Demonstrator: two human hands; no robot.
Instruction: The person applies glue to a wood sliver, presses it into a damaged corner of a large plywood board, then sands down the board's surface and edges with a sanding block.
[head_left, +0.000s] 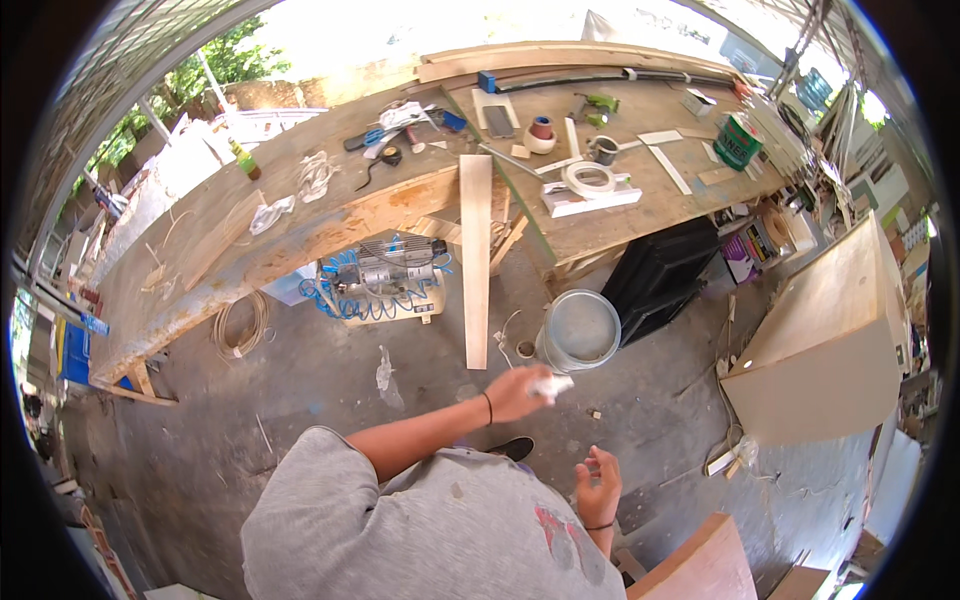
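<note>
White wad [557, 385], just one, is in one left hand [514, 394], grip closed; one right hand [598, 486], half-open, is empty.

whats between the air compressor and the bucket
In the head view, a long wooden board, then a thin cord and a small round object nearer the bucket.

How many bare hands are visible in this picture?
2: the left hand, holding a crumpled white wad near the round bucket, and the right hand, apparently empty, lower and farther right.
</note>
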